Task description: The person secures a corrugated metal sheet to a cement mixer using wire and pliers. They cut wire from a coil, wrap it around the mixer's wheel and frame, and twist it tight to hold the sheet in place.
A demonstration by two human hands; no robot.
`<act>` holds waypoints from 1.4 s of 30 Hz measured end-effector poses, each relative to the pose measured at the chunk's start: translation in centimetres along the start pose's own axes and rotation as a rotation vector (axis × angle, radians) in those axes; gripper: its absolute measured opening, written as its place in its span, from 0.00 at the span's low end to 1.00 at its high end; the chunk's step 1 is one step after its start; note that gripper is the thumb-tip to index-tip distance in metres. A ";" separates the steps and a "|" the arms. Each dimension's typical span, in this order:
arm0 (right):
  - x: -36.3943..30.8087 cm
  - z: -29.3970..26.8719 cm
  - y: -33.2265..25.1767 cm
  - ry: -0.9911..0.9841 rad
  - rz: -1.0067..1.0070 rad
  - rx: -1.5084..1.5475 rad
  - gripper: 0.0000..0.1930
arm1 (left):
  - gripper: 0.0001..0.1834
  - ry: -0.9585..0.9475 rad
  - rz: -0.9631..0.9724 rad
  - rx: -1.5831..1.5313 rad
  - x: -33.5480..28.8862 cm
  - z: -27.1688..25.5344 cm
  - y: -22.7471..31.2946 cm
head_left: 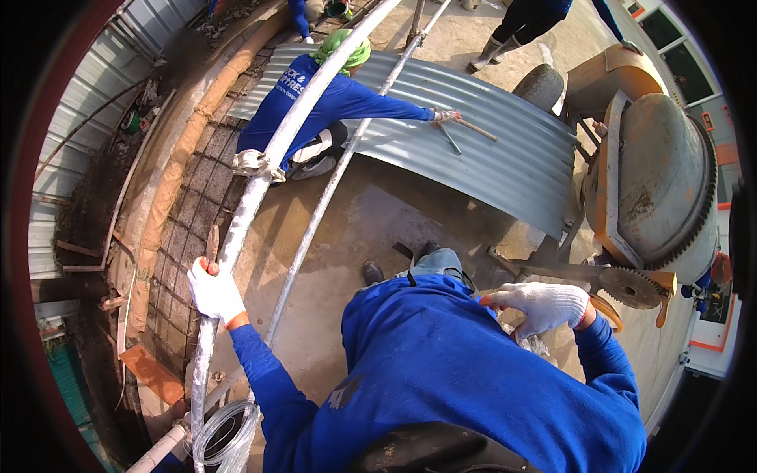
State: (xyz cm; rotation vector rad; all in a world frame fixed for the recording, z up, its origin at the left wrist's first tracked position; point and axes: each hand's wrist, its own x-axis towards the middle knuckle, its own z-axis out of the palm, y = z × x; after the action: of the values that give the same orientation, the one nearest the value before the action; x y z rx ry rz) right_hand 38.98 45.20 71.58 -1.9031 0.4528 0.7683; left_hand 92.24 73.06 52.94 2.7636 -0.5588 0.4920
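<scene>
My left hand (pixel 216 293), in a white knit glove, is closed beside a white-coated scaffold pipe (pixel 246 206). A short rust-brown hand tool (pixel 212 243) sticks up from its fingers; its working end and exact kind are unclear. My right hand (pixel 548 307), also gloved in white, is bent in at my right side by the waist. Its fingers curl there, and whatever they hold is hidden. A coil of shiny wire (pixel 226 432) hangs beside the pipe, below my left forearm.
A second thin pipe (pixel 322 206) slants alongside. Beyond it, a co-worker (pixel 296 102) crouches at a corrugated metal sheet (pixel 489 150), one gloved hand near a hammer-like tool (pixel 465 130). A cement mixer (pixel 662 185) stands right. A rebar grid (pixel 185 229) lies left; another person (pixel 528 24) stands far off.
</scene>
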 end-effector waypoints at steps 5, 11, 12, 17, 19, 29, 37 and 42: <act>-0.3 2.8 1.6 -0.048 -0.039 0.595 0.58 | 0.18 -0.065 0.024 -0.028 0.4 -0.2 -0.4; 0.6 7.4 4.2 0.073 0.032 0.582 0.51 | 0.20 -0.225 0.007 -0.168 1.6 0.1 -1.1; 0.3 7.9 3.6 0.217 0.086 0.477 0.44 | 0.20 -0.167 0.048 -0.168 1.8 0.5 -1.3; -2.9 7.6 6.6 0.544 0.348 -0.075 0.38 | 0.22 -0.242 0.069 -0.198 1.9 0.4 -2.1; -5.2 6.4 7.5 0.608 0.400 -0.051 0.38 | 0.22 -0.218 0.098 -0.165 2.0 0.7 -2.4; -25.1 7.5 22.3 1.307 1.253 -0.533 0.32 | 0.27 -0.208 0.122 -0.010 2.1 1.5 -1.4; -35.6 14.0 28.3 1.673 1.229 -1.088 0.28 | 0.21 -0.082 0.042 0.062 2.5 2.3 -2.5; -41.2 13.4 30.6 1.769 1.519 -0.863 0.32 | 0.24 0.024 -0.235 0.065 6.0 2.0 -3.2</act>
State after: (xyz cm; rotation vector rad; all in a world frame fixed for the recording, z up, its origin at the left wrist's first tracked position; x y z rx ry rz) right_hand -13.83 43.00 75.46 -2.2750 3.2495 -0.3417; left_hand 99.34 73.30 52.82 2.8312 -0.2106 0.4948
